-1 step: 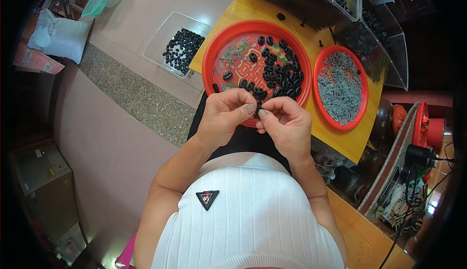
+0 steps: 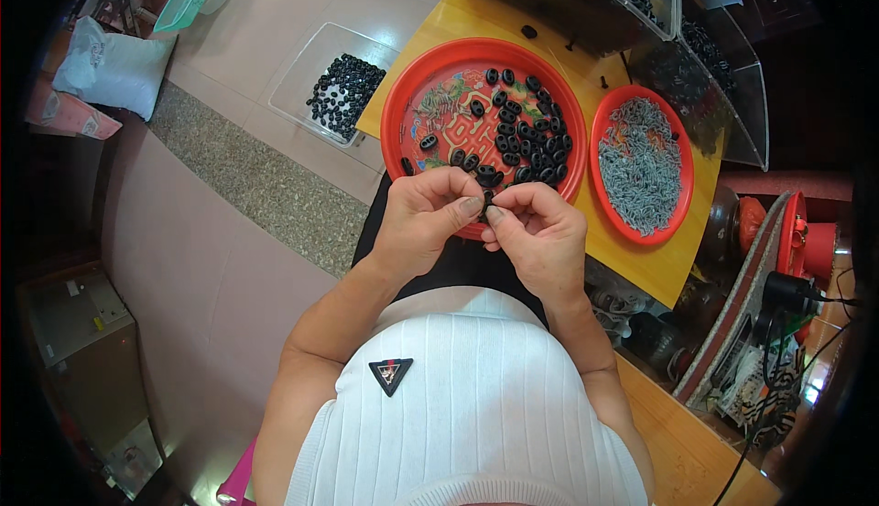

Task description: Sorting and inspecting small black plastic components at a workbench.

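Over the near rim of a round red tray (image 2: 392, 130), my left hand (image 2: 423, 217) and my right hand (image 2: 542, 236) meet with thumbs and fingertips pinched. Between them is a small black piece (image 2: 487, 199), mostly covered by the fingers; its exact shape cannot be made out. Black oval pieces with two holes (image 2: 526, 144) crowd the right side of the tray, and a few lie nearer my fingers. Small silvery screws (image 2: 443, 101) are scattered at the tray's upper left. To the right, an oval red tray (image 2: 600, 153) holds a heap of grey metal screws (image 2: 641, 172).
Both trays stand on a yellow wooden table (image 2: 449, 21). Clear bins (image 2: 595, 2) of dark parts rise at its far side. On the floor to the left, a transparent tub (image 2: 298, 71) holds small black pieces. Jars and cables (image 2: 778, 350) crowd the right.
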Demonstrator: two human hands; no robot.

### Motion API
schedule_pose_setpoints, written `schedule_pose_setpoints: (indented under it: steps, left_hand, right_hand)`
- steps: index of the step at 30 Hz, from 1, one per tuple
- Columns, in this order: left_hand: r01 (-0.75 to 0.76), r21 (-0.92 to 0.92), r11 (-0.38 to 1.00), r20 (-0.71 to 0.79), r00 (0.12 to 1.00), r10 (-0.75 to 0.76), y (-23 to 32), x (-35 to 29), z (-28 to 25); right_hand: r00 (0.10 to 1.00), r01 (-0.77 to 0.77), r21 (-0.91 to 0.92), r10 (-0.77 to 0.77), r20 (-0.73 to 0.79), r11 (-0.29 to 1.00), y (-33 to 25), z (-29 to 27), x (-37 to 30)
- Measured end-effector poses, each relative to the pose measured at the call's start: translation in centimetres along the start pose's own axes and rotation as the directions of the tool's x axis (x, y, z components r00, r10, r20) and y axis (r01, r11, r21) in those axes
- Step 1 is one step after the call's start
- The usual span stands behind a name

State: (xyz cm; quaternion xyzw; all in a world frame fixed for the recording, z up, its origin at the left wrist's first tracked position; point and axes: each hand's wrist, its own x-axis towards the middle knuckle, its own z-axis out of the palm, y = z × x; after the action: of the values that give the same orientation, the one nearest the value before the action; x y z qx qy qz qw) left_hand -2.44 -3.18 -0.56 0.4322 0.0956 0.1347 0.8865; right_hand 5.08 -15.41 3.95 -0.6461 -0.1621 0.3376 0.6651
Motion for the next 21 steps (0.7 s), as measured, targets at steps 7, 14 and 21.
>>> schedule_pose_setpoints:
  steps: [7, 14, 21]
  left_hand:
    - [-0.086, -0.003, 0.996, -0.135, 0.987, 0.084, -1.1, -0.6, 2.1]
    - [-0.051, 0.131, 0.990, -0.218, 0.973, 0.079, -0.1, 0.1, 2.1]
    - [-0.216, 0.954, -0.207, 0.280, 0.888, 0.364, 3.3, 3.7, -2.5]
  right_hand:
    - [0.997, 0.062, -0.025, -0.063, -0.036, 0.998, 0.5, -0.1, -0.1]
    - [1.000, 0.024, 0.097, -0.023, -0.012, 0.995, 1.0, -1.6, 1.1]
    - [0.999, 0.033, 0.166, -0.035, 0.011, 0.986, 1.2, -2.9, 1.4]
